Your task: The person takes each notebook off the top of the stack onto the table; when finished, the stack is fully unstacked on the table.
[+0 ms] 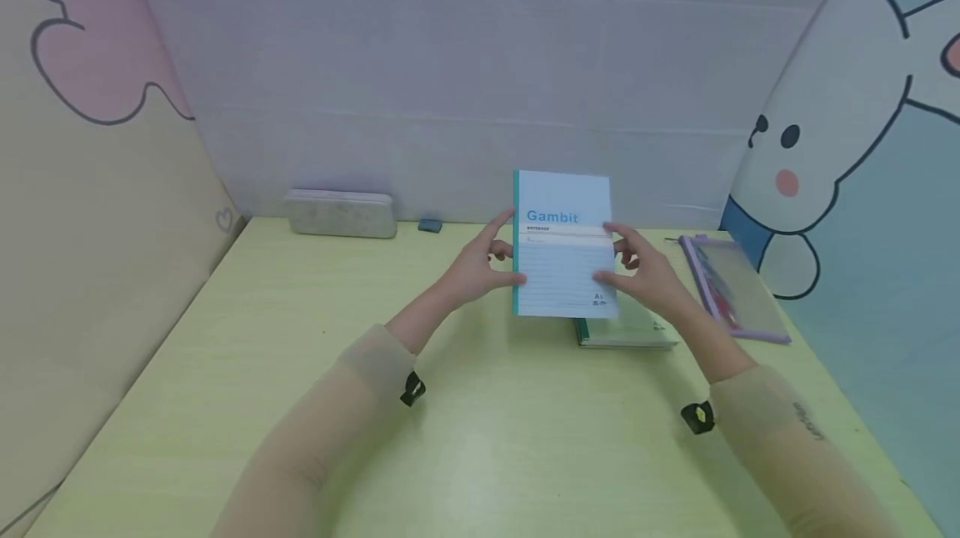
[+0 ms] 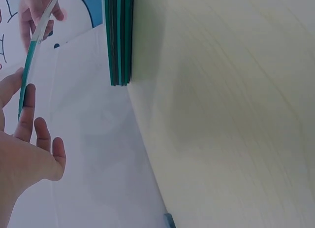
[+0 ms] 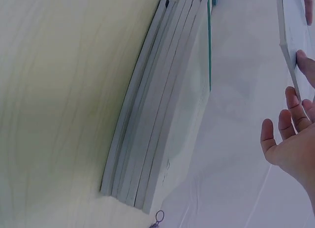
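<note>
A pale blue notebook [image 1: 564,271] with a teal spine and the word "Gambit" on its cover is held up above the table. My left hand [image 1: 478,265] pinches its spine edge between thumb and fingers. On the opposite edge, my right hand [image 1: 647,269] grips it, thumb on the front cover. Just behind and below lies a stack of notebooks [image 1: 628,333], partly hidden by the raised one. In the right wrist view the stack [image 3: 155,105] shows several notebooks piled flat, and the held notebook [image 3: 290,46] is apart from them.
A grey pencil case [image 1: 341,213] stands at the back left against the wall, with a small blue block [image 1: 430,226] beside it. Right of the stack lies a clear zip pouch [image 1: 738,288] with purple edging. Walls border the table [image 1: 480,438] at the back and sides.
</note>
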A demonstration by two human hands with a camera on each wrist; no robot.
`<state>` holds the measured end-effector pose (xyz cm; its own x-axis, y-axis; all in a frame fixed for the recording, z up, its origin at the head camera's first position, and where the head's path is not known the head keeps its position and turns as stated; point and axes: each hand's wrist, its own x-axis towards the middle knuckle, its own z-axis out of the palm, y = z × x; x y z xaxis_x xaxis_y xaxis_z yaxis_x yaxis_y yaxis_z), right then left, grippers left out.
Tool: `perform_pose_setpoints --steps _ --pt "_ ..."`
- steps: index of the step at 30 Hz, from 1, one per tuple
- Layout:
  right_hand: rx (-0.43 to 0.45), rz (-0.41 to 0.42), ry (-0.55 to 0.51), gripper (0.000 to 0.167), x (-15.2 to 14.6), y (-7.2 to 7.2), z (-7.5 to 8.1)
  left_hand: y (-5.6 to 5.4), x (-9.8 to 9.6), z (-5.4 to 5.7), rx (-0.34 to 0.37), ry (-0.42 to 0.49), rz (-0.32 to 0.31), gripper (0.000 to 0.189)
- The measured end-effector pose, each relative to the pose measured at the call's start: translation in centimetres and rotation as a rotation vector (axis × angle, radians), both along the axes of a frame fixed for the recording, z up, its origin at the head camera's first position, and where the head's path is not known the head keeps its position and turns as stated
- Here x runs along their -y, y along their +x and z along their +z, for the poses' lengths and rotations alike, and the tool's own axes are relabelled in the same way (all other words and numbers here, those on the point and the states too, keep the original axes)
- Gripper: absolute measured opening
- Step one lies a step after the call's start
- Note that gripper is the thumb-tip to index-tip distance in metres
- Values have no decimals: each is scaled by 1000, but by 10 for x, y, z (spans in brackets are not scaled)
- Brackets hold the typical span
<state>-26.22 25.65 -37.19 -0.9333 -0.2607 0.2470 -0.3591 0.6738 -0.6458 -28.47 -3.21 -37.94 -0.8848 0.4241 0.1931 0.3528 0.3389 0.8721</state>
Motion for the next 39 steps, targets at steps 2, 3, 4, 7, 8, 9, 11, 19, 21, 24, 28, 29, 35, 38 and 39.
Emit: perform_pose_setpoints --steps 2,3,4,7,8,9,11,19,21,24,28,29,35,38,39 --pt "-4 10 19 80 5 -2 -2 -1 8 -1 27 -15 1 103" --pt "0 15 25 79 8 -3 -4 -2 12 -1 47 -18 2 103" --pt "2 20 31 79 10 -4 -5 -2 15 -2 65 -24 5 102" --pt "26 37 53 77 16 -8 -11 -4 23 -8 111 -42 23 101" --pt "41 42 57 77 18 -10 -14 -5 25 -10 124 -50 30 100" --pt "57 47 68 77 20 -11 -17 -6 27 -13 134 -63 38 100" --pt "89 58 90 78 23 -15 -23 -8 30 -21 142 -95 51 99" --pt "147 121 222 83 28 -29 -47 -17 34 -50 191 -206 66 101" --pt "145 123 272 82 29 -31 -52 -18 34 -56 204 -237 60 101" --pt "132 119 337 81 31 -33 -55 -20 36 -63 210 -291 50 102" --pt "113 141 393 78 35 -35 -55 -21 38 -67 214 -360 54 102" --pt "118 148 408 77 36 -35 -54 -21 39 -68 216 -375 56 101" --pt "109 174 572 74 40 -38 -52 -22 39 -70 228 -464 43 100" --pt "91 191 650 72 42 -40 -50 -22 38 -70 191 -531 29 96" --pt "82 199 675 71 42 -40 -50 -23 38 -70 172 -560 24 94"
